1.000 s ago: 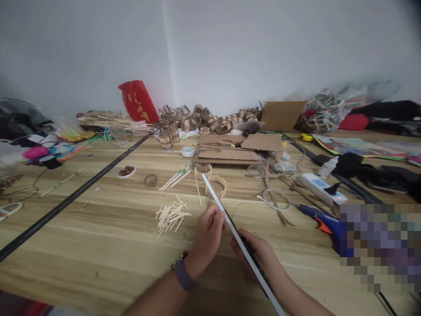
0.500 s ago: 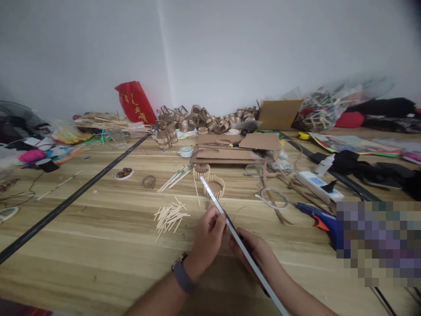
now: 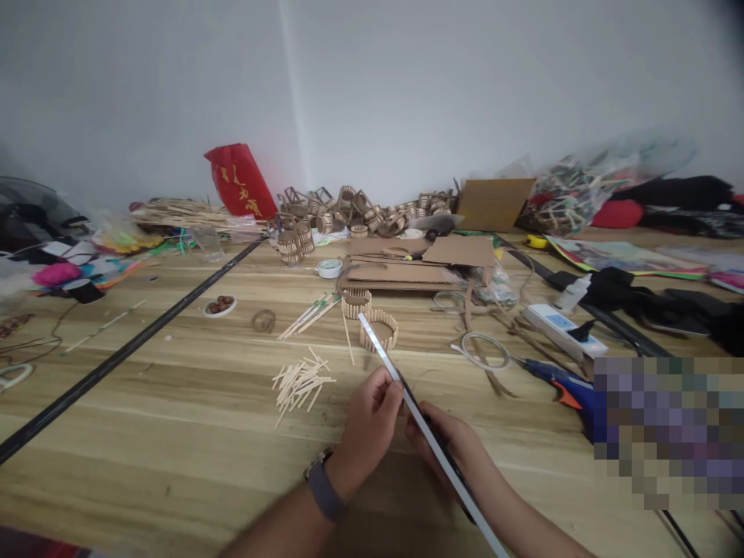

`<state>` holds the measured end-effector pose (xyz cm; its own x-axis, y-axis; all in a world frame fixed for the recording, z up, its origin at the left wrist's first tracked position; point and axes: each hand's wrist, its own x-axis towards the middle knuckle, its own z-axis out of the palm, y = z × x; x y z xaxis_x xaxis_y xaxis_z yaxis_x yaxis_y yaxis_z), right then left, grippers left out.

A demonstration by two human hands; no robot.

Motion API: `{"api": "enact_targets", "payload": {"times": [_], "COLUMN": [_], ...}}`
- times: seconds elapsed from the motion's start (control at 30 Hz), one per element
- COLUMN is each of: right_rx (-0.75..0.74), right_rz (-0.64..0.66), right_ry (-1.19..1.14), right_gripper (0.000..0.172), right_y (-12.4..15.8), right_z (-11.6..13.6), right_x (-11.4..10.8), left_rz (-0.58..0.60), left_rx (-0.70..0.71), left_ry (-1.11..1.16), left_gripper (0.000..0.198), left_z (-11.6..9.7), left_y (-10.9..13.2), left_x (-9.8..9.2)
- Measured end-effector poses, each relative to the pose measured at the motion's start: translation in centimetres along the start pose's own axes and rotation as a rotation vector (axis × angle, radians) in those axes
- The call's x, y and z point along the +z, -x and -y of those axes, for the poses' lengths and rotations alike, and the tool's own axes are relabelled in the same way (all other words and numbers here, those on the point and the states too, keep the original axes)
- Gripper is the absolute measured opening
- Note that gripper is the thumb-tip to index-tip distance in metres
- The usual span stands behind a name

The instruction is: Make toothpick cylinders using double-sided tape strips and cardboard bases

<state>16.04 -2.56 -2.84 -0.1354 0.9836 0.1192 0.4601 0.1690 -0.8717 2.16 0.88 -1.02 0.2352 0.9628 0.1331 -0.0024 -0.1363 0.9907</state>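
Note:
A long, thin silver strip [image 3: 433,439] slants from the table's middle down to the bottom edge. My left hand [image 3: 375,407], with a watch [image 3: 321,473] on its wrist, is closed, thumb and fingers pinching this strip partway along. Behind the strip, my right hand [image 3: 445,438] curls round a dark, narrow object lying along it; its kind is hidden. Beyond the strip's far tip stands a ring of short wooden sticks [image 3: 388,333], with a second stick ring [image 3: 356,304] behind it. Left of my hands lies a loose heap of short sticks [image 3: 299,384].
A blue glue gun [image 3: 555,377] lies at the right, near a white power strip [image 3: 563,329] and a coil [image 3: 485,350]. Cardboard sheets [image 3: 401,273] lie farther back, before many stick rings. A small dish of brown beads [image 3: 219,306] sits at the left.
The strip's far tip and my left hand have shifted very slightly to the right. Both hands keep their grip, and the things on the table stay put.

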Motion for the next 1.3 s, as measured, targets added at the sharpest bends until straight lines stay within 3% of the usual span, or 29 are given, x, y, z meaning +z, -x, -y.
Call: {"api": "enact_targets", "payload": {"times": [0.17,0.4,0.63,0.9,1.3], "right_rx": [0.027,0.041,0.07,0.081,0.094], "right_rz": [-0.041,-0.022,0.033,0.082,0.059], "right_ry": [0.062,0.036,0.0,-0.089,-0.053], "right_gripper": [0.021,0.018,0.015,0.011,0.012], "right_y": [-0.2,0.1,0.1,0.1,0.1], "right_z": [0.5,-0.4,1.4,1.2,1.5], "right_x": [0.0,0.2,-0.3,-0.3,-0.5], "left_rz": [-0.009,-0.011,-0.147,-0.078,-0.064], "left_rx": [-0.002,-0.003,0.04,0.04,0.045], "left_ry": [0.004,-0.015,-0.075,-0.064,-0.059], "left_gripper": [0.025,0.026,0.03,0.029,0.028], "left_z": [0.0,-0.2,-0.2,0.0,-0.3], "left_y": [0.0,-0.1,-0.3,-0.2,0.0], "left_x": [0.1,-0.1,-0.6,-0.3,-0.2]}}
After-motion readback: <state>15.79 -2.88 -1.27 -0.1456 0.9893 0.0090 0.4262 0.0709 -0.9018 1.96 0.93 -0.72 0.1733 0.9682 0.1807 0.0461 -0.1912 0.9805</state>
